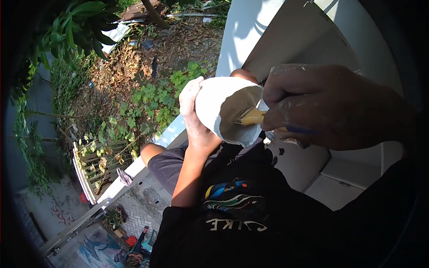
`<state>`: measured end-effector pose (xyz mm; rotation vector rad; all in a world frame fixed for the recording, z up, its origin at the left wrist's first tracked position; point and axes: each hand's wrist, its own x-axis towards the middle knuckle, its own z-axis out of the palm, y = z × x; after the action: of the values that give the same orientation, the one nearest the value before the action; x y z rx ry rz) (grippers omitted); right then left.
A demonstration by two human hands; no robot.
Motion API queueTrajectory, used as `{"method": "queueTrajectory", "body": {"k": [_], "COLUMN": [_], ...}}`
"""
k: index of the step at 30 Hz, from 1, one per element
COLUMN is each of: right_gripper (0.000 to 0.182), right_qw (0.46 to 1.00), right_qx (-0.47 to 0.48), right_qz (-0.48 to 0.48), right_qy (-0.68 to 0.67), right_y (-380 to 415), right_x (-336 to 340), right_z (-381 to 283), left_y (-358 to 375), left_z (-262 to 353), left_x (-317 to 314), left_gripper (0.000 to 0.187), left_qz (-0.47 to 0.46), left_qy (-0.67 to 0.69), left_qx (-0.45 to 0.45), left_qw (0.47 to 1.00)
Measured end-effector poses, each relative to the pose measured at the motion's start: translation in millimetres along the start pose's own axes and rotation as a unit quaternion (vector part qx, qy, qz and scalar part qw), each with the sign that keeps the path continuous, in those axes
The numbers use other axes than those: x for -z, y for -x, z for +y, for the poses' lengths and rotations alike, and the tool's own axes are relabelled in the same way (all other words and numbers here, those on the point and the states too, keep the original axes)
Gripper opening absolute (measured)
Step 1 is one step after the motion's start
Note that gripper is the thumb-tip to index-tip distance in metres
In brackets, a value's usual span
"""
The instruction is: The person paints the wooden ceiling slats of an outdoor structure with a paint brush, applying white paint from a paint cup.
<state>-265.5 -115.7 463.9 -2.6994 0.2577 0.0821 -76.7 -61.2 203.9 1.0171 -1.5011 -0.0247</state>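
Note:
My left hand (195,114) is wrapped round a white, rough-rimmed cup-like container (208,101), which is tilted with its mouth toward my right. Inside the container shows a greyish, coated wall. My right hand (308,107) is closed on a paintbrush with a yellow handle (253,117). The brush's head reaches into the mouth of the container, and its tip is in shadow. White smears mark the fingers of both hands. What the far side of the left fingers touches is hidden behind the container.
Beneath me runs a pale wall ledge (172,130), with my bare knee (152,152) by it. Far below on the left lie leafy plants (154,96), dry leaves, a slatted fence (91,174) and a paved yard (143,201). White wall panels (250,31) rise at upper right.

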Motion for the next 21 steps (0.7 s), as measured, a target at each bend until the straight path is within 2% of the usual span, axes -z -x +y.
{"method": "queueTrajectory", "body": {"k": [2,5,9,11,12,14,15,17,18,21], "right_gripper": [0.023,0.024,0.024,0.024,0.024,0.024,0.024,0.026,0.026,0.022], "right_qw": [0.998,0.999,0.998,0.999,0.999,0.999,0.999,0.991,0.991,0.991], "right_qx": [0.013,-0.009,0.014,-0.02,-0.02,-0.014,-0.012,-0.037,-0.036,-0.075], "right_qz": [-0.002,0.044,0.048,-0.027,-0.027,0.05,0.049,0.077,0.077,0.104], "right_qy": [0.061,-0.008,0.041,0.041,0.042,0.018,0.02,0.102,0.104,0.03], "right_y": [-2,0,2,0,1,2,3,5,4,4], "right_x": [10,22,8,8,11,21,26,35,34,26], "right_z": [-3,-6,1,-2,-1,0,-1,-3,-1,7], "left_y": [1,3,7,3,3,7,9,7,4,3], "left_z": [1,0,3,8,8,5,4,5,7,12], "left_x": [-1,-2,-6,-4,-4,-2,-2,-3,-6,1], "left_gripper": [0.117,0.122,0.125,0.125,0.125,0.123,0.123,0.118,0.111,0.109], "left_qz": [-0.004,-0.007,-0.01,-0.015,-0.014,-0.037,-0.034,-0.03,0.001,-0.015], "left_qy": [0.016,0.018,0.05,0.047,0.047,0.044,0.043,0.084,0.121,0.11], "left_qx": [0.014,0.024,0.064,0.058,0.056,0.071,0.07,0.124,0.114,0.128], "left_qw": [1.0,1.0,0.997,0.997,0.997,0.996,0.996,0.988,0.986,0.986]}}
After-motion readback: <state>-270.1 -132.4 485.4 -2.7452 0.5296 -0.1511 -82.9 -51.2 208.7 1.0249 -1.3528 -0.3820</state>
